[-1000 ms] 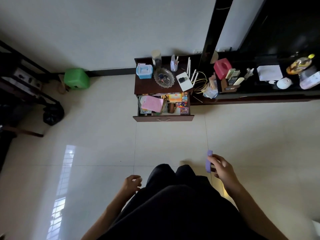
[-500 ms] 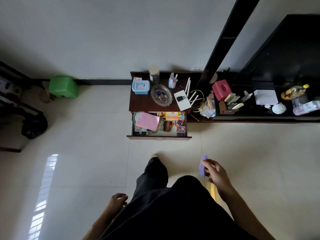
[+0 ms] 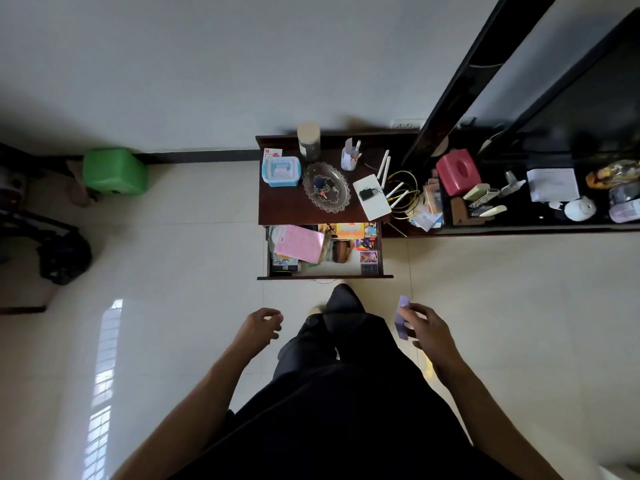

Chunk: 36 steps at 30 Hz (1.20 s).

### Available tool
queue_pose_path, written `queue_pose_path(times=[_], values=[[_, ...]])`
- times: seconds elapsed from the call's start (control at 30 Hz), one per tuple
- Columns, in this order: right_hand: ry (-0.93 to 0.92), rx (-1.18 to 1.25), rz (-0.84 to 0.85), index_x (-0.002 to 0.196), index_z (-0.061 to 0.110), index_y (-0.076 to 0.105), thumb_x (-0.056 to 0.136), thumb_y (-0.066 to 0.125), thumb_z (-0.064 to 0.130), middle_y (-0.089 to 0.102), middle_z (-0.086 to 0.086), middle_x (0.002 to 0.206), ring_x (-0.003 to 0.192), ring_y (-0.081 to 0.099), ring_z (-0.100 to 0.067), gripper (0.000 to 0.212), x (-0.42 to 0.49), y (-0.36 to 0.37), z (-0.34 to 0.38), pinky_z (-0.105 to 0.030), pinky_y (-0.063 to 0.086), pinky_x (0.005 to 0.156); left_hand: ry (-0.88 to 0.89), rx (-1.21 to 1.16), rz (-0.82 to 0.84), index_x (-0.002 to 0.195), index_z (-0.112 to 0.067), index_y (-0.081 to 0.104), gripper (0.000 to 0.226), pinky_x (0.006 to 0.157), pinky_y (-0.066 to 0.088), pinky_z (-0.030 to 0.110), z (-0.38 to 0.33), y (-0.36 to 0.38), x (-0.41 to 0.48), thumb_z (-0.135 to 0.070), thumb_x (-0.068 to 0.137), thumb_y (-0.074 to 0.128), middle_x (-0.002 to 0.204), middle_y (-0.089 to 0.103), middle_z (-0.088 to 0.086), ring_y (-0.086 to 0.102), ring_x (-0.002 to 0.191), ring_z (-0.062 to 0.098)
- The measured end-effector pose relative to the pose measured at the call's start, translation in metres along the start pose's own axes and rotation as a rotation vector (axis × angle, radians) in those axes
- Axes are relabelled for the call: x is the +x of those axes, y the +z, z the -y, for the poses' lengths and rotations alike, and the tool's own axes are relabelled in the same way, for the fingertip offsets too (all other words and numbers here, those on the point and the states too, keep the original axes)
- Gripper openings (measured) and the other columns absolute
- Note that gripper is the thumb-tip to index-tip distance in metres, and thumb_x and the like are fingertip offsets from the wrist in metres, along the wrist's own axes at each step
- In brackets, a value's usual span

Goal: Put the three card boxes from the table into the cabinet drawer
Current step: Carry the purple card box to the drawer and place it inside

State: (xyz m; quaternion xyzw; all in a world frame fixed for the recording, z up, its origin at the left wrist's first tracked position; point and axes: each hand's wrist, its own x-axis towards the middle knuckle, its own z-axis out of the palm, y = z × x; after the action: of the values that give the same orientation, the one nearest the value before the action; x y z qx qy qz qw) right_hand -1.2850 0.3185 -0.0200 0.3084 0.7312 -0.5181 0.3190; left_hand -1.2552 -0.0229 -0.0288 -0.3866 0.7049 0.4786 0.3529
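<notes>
My right hand (image 3: pixel 428 328) grips a small purple card box (image 3: pixel 402 317), held edge-up at waist height. Ahead stands a dark wooden cabinet (image 3: pixel 284 206) with its drawer (image 3: pixel 325 276) pulled open. The drawer holds a pink sheet (image 3: pixel 298 243), colourful card boxes (image 3: pixel 367 251) along its right side and other small items. The purple box is short of the drawer front, to its lower right. My left hand (image 3: pixel 259 328) hangs loosely curled and holds nothing, below the drawer's left half.
On the cabinet top sit a blue-white box (image 3: pixel 280 170), a glass dish (image 3: pixel 325 187) and a white router (image 3: pixel 372 196). A long dark shelf (image 3: pixel 519 227) with clutter runs right. A green stool (image 3: pixel 114 172) stands left by the wall. My dark trousers fill the lower middle.
The cabinet and open drawer have come nearer as I walk toward them. My left hand has swung forward and up. My right hand keeps hold of the purple box.
</notes>
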Motion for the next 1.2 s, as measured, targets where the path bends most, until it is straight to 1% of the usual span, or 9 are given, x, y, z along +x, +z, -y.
queue_pose_path(times=[0.27,0.37,0.57,0.73,0.9,0.93,1.07,1.13,1.2], values=[[0.012,-0.035,0.074,0.124,0.02,0.064,0.095,0.064,0.046,0.071,-0.001,0.119,0.109,0.067,-0.019,0.039,0.068,0.001,0.047,-0.031,0.051,0.083,-0.125,0.028,-0.002,0.111,-0.008,0.065,0.024,0.057,0.046,0.023,-0.009,0.009,0.011,-0.021,0.094,0.055,0.092,0.071,0.011,0.066,0.069,0.017],[0.035,-0.077,0.115,0.128,0.016,0.06,0.095,0.066,0.042,0.067,-0.004,0.124,0.11,0.065,-0.021,0.042,0.099,0.006,0.057,-0.028,0.048,0.078,-0.162,0.038,-0.017,0.107,-0.008,0.068,0.022,0.059,0.047,0.026,-0.002,0.011,0.018,-0.019,0.094,0.056,0.096,0.074,0.014,0.067,0.07,0.018],[0.165,-0.085,0.158,0.126,0.013,0.057,0.084,0.076,0.042,0.063,-0.008,0.121,0.107,0.065,-0.024,0.055,0.163,0.029,0.06,-0.028,0.05,0.073,-0.247,0.02,0.008,0.106,-0.011,0.066,0.019,0.057,0.046,0.023,-0.009,0.015,0.063,-0.02,0.094,0.055,0.081,0.07,0.006,0.064,0.061,0.013],[0.222,-0.108,0.124,0.114,0.025,0.058,0.08,0.082,0.043,0.065,0.002,0.115,0.106,0.066,-0.017,0.045,0.23,0.059,0.045,-0.027,0.055,0.077,-0.293,-0.039,0.058,0.107,-0.005,0.067,0.021,0.057,0.045,0.024,-0.015,0.036,0.142,-0.017,0.094,0.054,0.081,0.068,0.011,0.06,0.065,0.019],[0.152,-0.261,0.029,0.099,0.029,0.057,0.078,0.085,0.04,0.067,0.016,0.093,0.086,0.065,-0.004,0.037,0.312,0.089,0.018,-0.01,0.046,0.055,-0.403,-0.223,0.018,0.105,-0.003,0.065,0.021,0.055,0.043,0.026,-0.009,0.064,0.247,-0.019,0.095,0.055,0.082,0.066,0.013,0.058,0.061,0.019],[0.132,-0.302,0.005,0.103,0.025,0.058,0.078,0.086,0.038,0.069,0.012,0.095,0.088,0.066,-0.008,0.04,0.333,0.096,0.007,-0.011,0.048,0.057,-0.424,-0.263,0.007,0.104,-0.004,0.064,0.02,0.055,0.043,0.026,-0.005,0.07,0.272,-0.019,0.095,0.055,0.082,0.066,0.014,0.058,0.06,0.019],[0.09,-0.532,-0.056,0.125,0.009,0.051,0.077,0.087,0.038,0.062,-0.013,0.125,0.113,0.059,-0.029,0.066,0.408,0.123,-0.041,-0.037,0.058,0.082,-0.531,-0.404,-0.088,0.092,-0.011,0.061,0.009,0.051,0.047,0.025,0.019,0.093,0.358,-0.015,0.094,0.053,0.082,0.066,0.013,0.06,0.062,0.02],[0.062,-0.628,-0.091,0.127,0.009,0.048,0.075,0.087,0.04,0.054,-0.017,0.13,0.116,0.054,-0.029,0.072,0.445,0.134,-0.067,-0.032,0.053,0.075,-0.577,-0.466,-0.13,0.089,-0.01,0.06,0.009,0.05,0.049,0.024,0.034,0.107,0.398,-0.014,0.093,0.053,0.08,0.065,0.013,0.06,0.063,0.02],[0.056,-0.686,-0.125,0.126,0.012,0.046,0.074,0.087,0.043,0.049,-0.018,0.127,0.105,0.054,-0.025,0.074,0.48,0.144,-0.093,-0.025,0.046,0.064,-0.602,-0.509,-0.148,0.096,-0.006,0.06,0.011,0.058,0.051,0.028,0.049,0.123,0.436,-0.015,0.094,0.054,0.078,0.062,0.013,0.06,0.066,0.023]])
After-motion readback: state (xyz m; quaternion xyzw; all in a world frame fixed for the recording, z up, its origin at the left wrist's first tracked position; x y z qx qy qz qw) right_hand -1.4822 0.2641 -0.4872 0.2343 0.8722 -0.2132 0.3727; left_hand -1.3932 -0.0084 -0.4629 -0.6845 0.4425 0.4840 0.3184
